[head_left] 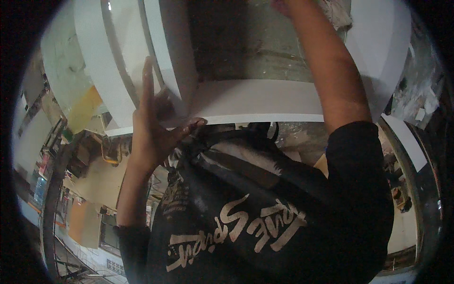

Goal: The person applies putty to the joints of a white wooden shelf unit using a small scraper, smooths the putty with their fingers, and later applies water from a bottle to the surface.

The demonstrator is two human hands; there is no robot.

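A large white box-like frame of panels (257, 99) lies in front of me, its near edge close to my waist. At its left side, my left hand (153, 120) rests against the near panel. The index finger stretches along an upright white divider (165, 52), and the thumb spreads to the right over the near edge. The other fingers are partly in shadow. My right forearm reaches across the frame to the far side. Only a bit of my right hand (282, 6) shows at the top edge, so its fingers and anything in them are hidden.
A bunched pale cloth or bag (336, 14) lies at the far right inside the frame. The greenish worktop (250, 61) shows through the frame's opening. To the right is a white strip (404, 142). Cluttered shelves and a tan board (84, 223) stand lower left.
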